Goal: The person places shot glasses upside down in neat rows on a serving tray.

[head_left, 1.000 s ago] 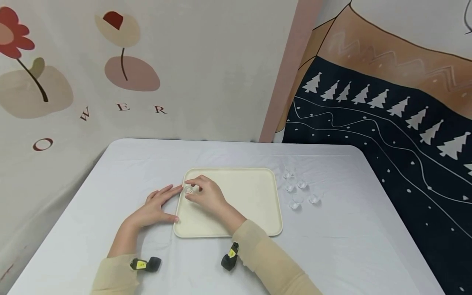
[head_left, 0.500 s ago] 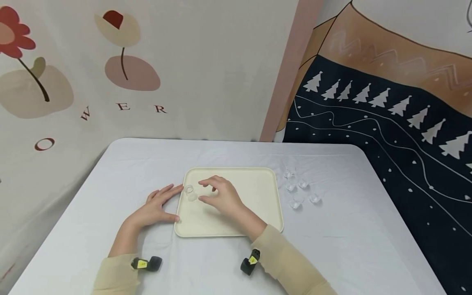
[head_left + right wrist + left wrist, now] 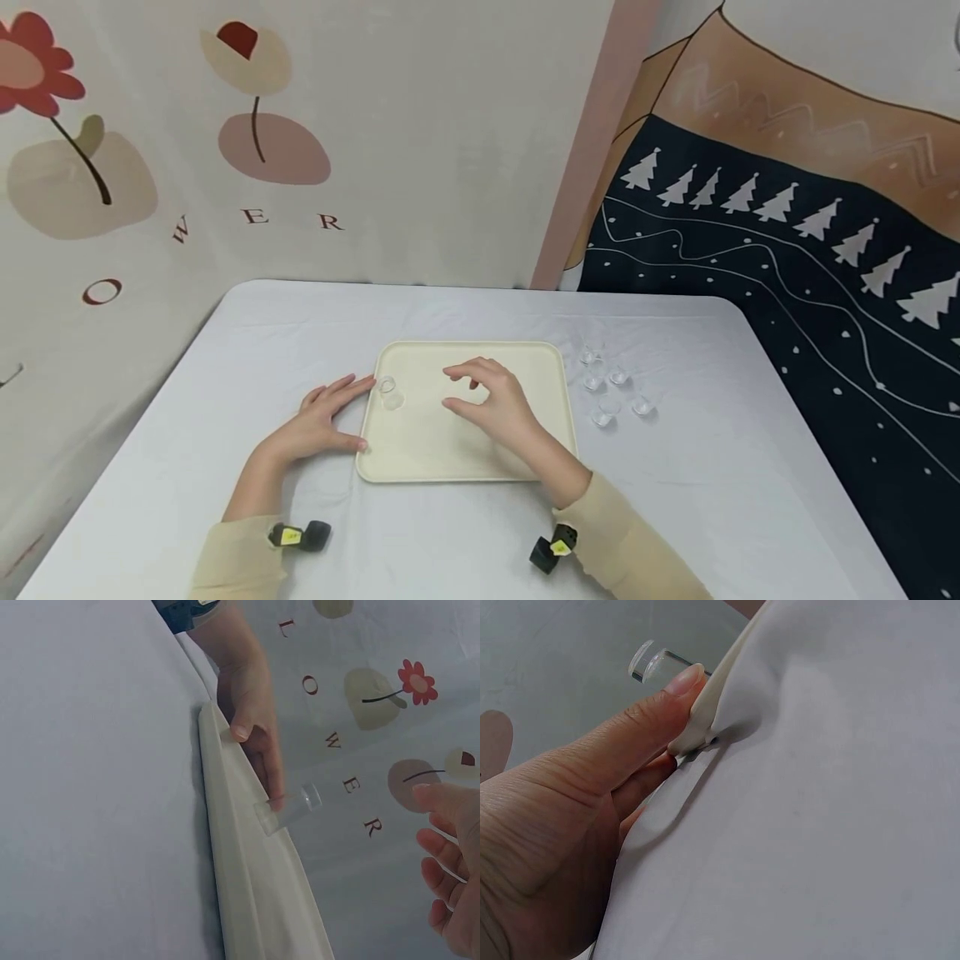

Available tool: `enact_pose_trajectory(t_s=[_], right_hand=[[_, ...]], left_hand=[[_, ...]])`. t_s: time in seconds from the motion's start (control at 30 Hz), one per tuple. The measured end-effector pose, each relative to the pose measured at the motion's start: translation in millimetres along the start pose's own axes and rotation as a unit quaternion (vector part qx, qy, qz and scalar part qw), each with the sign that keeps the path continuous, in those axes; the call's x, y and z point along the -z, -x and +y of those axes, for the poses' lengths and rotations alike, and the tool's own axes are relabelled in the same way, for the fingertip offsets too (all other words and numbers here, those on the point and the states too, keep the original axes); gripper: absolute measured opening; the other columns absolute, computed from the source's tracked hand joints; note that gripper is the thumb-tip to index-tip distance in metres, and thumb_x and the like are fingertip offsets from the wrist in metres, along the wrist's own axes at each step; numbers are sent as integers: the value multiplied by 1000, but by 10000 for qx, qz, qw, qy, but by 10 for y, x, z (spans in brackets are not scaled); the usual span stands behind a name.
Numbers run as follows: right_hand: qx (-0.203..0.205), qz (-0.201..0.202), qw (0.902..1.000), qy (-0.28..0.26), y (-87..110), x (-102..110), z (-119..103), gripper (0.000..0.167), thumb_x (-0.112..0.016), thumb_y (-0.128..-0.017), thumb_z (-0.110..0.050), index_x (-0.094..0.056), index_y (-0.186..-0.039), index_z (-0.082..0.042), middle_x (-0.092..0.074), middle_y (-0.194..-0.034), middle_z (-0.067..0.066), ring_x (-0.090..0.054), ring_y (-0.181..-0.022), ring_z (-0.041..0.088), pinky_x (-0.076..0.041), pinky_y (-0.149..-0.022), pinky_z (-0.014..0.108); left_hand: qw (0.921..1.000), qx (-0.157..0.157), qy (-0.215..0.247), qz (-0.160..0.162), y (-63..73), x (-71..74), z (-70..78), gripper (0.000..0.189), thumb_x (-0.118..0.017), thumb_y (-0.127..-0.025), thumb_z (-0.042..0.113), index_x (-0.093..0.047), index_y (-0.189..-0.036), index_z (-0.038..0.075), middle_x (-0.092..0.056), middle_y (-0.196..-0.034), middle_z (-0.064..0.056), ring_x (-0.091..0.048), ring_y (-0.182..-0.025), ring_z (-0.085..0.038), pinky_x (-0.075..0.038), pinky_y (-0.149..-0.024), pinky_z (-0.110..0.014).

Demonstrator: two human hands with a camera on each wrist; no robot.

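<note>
A small clear cup (image 3: 392,395) stands upright on the cream tray (image 3: 465,458), close to its left edge. In the head view my left hand (image 3: 318,425) rests at that edge, its fingers stretched out and its thumb touching the rim. The left wrist view has the thumb (image 3: 641,731) against the rim, with the cup (image 3: 664,666) just beyond. My right hand (image 3: 495,404) is over the middle of the tray, to the right of the cup. A gap separates its thumb from its fingers, and it holds nothing.
Several more clear cups (image 3: 604,411) stand grouped on the white tablecloth (image 3: 697,500) to the right of the tray. Behind the table hangs a wall cloth with printed flowers (image 3: 273,150); a dark cloth with white trees (image 3: 776,202) is on the right.
My right hand has let go of the clear cup near the tray's left edge and moved right, over the tray's middle. My left hand has stayed at the tray's edge.
</note>
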State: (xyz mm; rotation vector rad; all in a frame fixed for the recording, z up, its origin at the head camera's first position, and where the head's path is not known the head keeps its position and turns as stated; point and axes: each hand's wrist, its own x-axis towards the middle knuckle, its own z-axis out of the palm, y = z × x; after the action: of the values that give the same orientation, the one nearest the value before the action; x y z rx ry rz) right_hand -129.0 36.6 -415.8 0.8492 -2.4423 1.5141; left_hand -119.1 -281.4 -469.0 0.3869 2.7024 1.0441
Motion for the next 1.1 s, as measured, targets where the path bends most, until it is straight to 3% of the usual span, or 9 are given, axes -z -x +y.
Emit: enact_pose_trajectory(t_s=[0.27,0.67,0.87,1.1], right_hand=[[271,275,9992,84,165,273,38,34,-81,-76,-10,-71,-109,-13,-68,-104,-2,-52,-82,11,-48,-68,33],[391,717,9960,370,420,682,143,40,-83,-70,-1,-71,-107,-7,-69,-100,5,-54,-83,18,-47,-72,27],[517,972,9914,704,513,946,-99,39,-81,-64,12,-69,-101,5,-68,-94,15,-54,-80,20,-42,-74,16],[177,1090,9898,905,715,1221,272,43,-84,-69,-1,-71,-109,-7,-67,-106,0,-57,-89,19,-46,-79,29]], left_hand=[[10000,-39,-2,-4,-7,6,-4,104,-86,-61,47,-37,-149,19,-26,-154,-16,-7,-142,-38,-1,-107,-63],[10000,27,3,7,-2,1,0,105,-86,-60,48,-38,-148,19,-25,-154,-17,-5,-141,-41,-1,-106,-66],[10000,33,15,14,-1,1,-3,105,-86,-60,48,-38,-149,20,-24,-154,-17,-5,-141,-41,-2,-105,-66],[10000,8,6,-2,-1,-1,-13,105,-86,-60,47,-37,-149,20,-27,-154,-14,-7,-142,-38,-2,-107,-64]])
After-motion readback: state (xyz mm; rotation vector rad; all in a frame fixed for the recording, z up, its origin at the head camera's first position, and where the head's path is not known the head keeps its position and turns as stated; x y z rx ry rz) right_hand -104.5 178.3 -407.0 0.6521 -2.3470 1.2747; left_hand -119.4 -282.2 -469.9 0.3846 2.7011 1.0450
